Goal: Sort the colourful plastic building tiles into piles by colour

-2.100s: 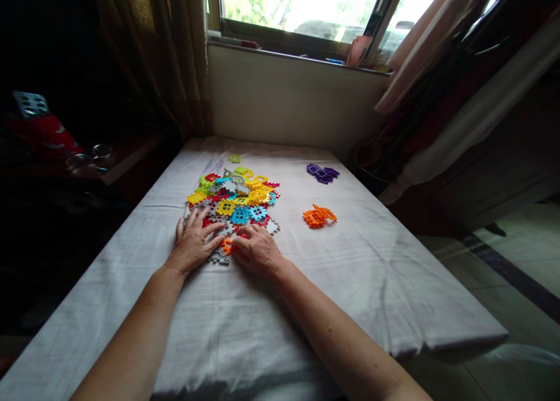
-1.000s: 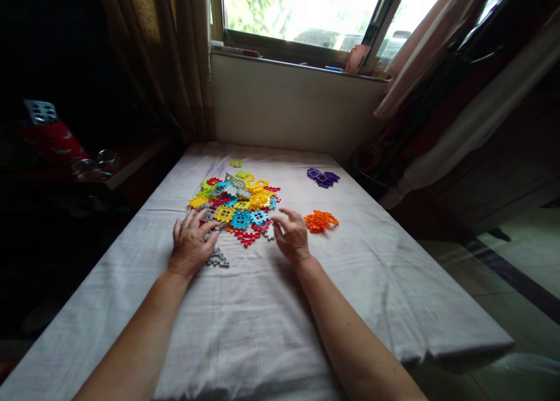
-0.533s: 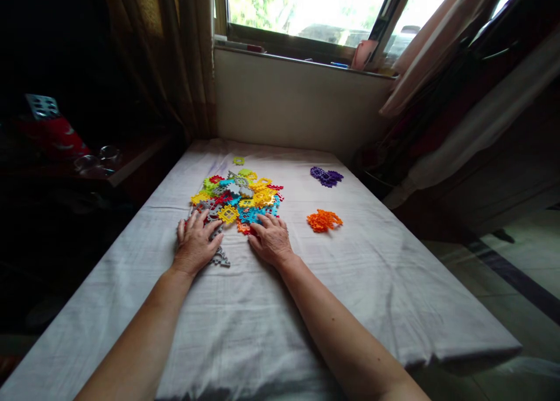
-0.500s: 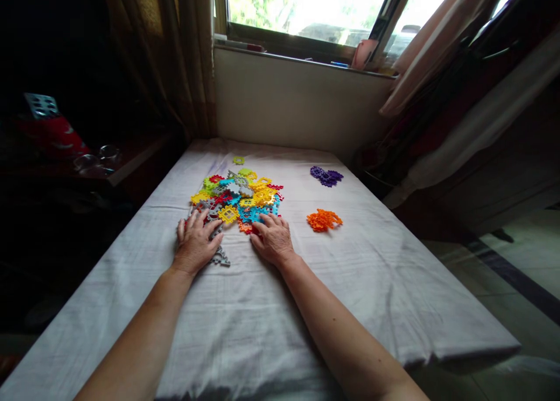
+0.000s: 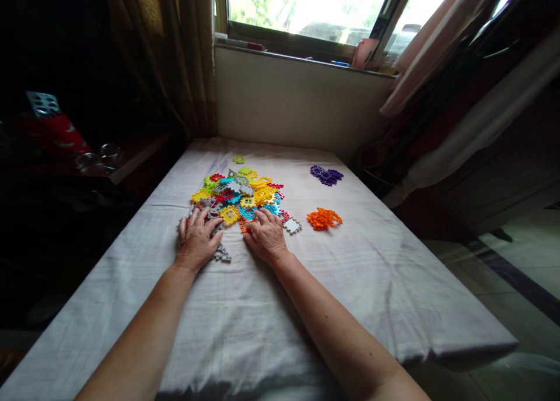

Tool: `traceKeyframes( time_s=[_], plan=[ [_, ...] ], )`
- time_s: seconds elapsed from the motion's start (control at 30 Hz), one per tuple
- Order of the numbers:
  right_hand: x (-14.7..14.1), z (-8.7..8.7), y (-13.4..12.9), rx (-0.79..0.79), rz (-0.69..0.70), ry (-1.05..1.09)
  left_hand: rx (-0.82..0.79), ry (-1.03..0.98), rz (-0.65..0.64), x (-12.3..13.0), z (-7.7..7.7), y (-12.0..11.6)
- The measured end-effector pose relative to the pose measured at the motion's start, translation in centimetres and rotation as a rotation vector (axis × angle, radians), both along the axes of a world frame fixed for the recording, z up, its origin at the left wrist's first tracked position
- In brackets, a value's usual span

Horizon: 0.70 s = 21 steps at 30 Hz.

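Observation:
A mixed heap of plastic interlocking pieces [image 5: 230,214], in yellow, red, blue, green and grey, lies on the cloth. My left hand [image 5: 195,238] rests at the heap's near left edge, fingers spread over grey pieces [image 5: 221,253], part of which its palm hides. Over the near right edge lies my right hand [image 5: 266,233], its fingers stretched onto blue and orange pieces and apart from one another. Just right of that hand, a pale square piece [image 5: 293,225] with a toothed grey edge lies flat. Neither hand lifts a piece.
An orange pile [image 5: 324,218] and a purple pile [image 5: 326,175] of similar pieces lie to the right. One green piece [image 5: 238,159] sits behind the heap. A bed-sheet-like cloth [image 5: 350,308] covers the table. Clear glasses [image 5: 98,157] rest on a dark cabinet at left.
My right hand has shifted slightly left. The pale square piece, hidden before, now shows to its right. My left hand has stayed nearly in place.

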State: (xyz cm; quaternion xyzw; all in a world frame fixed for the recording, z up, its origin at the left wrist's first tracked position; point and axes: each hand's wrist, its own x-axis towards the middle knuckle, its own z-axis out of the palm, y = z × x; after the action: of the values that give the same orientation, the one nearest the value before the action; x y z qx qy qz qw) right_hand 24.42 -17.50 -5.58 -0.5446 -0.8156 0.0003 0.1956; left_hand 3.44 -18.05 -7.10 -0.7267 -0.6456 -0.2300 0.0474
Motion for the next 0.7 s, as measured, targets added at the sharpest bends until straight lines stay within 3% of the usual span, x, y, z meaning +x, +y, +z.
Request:
traceKeyframes(
  time_s=[0.23,0.37,0.7],
  plan=[
    [1.2,-0.9,-0.2,0.194,0.202,0.131,0.05,-0.044,-0.022,0.1,0.3,0.0],
    [1.7,-0.5,0.2,0.289,0.141,0.338,0.108,-0.061,-0.132,0.7,0.3,-0.2],
    [1.7,-1.1,0.8,0.016,-0.056,0.653,0.071,-0.031,-0.256,2.8,0.4,-0.7]
  ],
)
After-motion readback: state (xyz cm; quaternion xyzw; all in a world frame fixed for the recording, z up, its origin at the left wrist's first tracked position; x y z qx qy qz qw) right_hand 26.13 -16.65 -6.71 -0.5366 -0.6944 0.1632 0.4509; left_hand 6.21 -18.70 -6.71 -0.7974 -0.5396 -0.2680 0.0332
